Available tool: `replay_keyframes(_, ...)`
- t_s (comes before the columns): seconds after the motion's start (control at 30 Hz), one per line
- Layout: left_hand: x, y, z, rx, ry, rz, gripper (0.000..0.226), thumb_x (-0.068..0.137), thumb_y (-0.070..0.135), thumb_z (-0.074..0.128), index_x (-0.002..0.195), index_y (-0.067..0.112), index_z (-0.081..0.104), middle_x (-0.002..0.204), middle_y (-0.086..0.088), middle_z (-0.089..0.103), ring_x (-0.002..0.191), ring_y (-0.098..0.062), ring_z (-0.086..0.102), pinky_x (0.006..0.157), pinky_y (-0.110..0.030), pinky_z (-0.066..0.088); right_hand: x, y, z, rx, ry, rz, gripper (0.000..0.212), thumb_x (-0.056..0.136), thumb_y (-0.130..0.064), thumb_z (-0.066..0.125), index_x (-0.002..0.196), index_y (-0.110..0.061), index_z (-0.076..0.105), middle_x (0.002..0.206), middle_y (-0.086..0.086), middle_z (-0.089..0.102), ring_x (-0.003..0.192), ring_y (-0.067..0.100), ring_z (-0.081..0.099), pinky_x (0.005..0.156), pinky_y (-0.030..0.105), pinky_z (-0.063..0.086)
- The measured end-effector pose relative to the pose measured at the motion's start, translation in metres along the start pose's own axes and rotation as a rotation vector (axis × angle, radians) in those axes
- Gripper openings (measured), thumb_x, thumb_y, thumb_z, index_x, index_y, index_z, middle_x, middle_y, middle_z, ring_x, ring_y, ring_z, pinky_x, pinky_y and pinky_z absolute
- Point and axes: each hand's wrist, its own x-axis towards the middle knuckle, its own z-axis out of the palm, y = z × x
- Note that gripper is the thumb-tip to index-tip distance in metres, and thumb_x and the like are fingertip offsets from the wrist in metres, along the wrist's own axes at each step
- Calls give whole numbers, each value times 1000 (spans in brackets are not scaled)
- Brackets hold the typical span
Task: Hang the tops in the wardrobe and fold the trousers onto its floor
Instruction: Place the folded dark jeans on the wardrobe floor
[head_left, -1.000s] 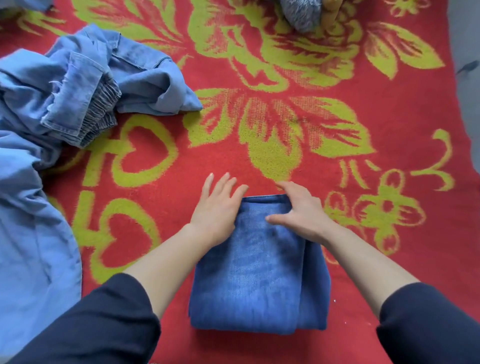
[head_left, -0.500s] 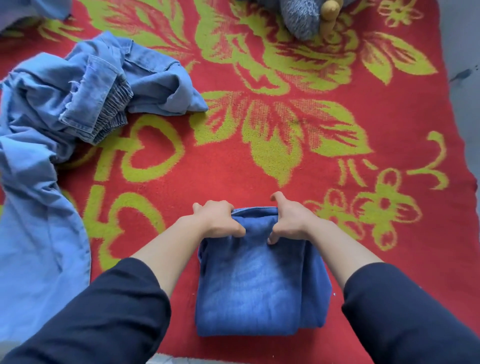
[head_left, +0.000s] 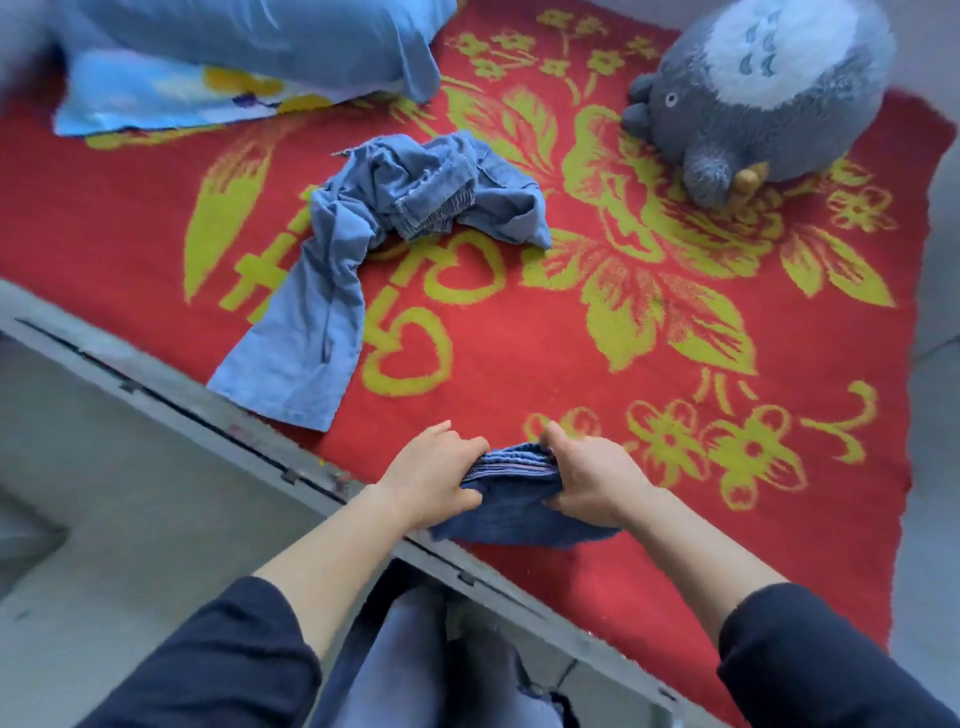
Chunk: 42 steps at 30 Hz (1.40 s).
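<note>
Folded dark-blue jeans (head_left: 519, 512) at the near edge of the red blanket (head_left: 519, 364); light-blue trousers (head_left: 332, 291) crumpled farther back.

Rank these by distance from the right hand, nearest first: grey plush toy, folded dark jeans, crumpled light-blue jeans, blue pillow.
1. The folded dark jeans, gripped in the right hand.
2. The crumpled light-blue jeans, mid-bed to its left.
3. The grey plush toy, far end, right side.
4. The blue pillow, far left corner.

A second ago my left hand (head_left: 431, 478) and right hand (head_left: 592, 480) lay flat on the folded dark jeans (head_left: 514, 514). Now both hands grab one end, and the jeans hang bunched between them, pulled up from the red blanket (head_left: 571, 364) by the bed's edge (head_left: 208, 410).
</note>
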Motion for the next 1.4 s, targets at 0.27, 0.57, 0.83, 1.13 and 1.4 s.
replay_keyframes(0.27,-179,-24,-22,-52,267,-416,42,79,31,60,119,19,54,104,-5,64,106,-24,53,106,-31,30,-6,-150,-26,-238,97,-441,50,76,-39,61,122,-25,48,92,6,69,84,33,64,59,33,39)
replay_keyframes(0.57,-403,-111,-8,-72,448,-803,41,79,23,58,120,20,54,107,0,65,108,-17,55,116,-26,-7,10,-400,3,-331,0,-828,46,83,-39,54,125,-21,44,104,9,67,91,35,63,65,35,42)
replay_keyframes(0.83,-636,-197,41,-105,446,-1119,34,78,20,52,111,18,52,92,-2,63,102,-20,55,118,-29,-2,-5,-663,86,-418,-102,-1077,39,85,-37,51,122,-26,43,103,5,67,89,34,62,65,32,38)
replay_keyframes(1.13,-821,-286,79,-124,449,-1326,44,81,19,52,125,19,47,115,0,64,115,-20,52,120,-33,6,-13,-890,164,-489,-176,-1245,36,84,-41,48,119,-31,42,109,3,67,94,33,63,74,37,48)
replay_keyframes(1.4,-922,-448,150,-142,417,-1411,42,84,21,54,126,17,48,117,-3,63,116,-22,52,115,-28,19,54,-1066,263,-537,-260,-1234,42,84,-39,50,125,-31,42,115,3,66,102,32,62,81,36,47)
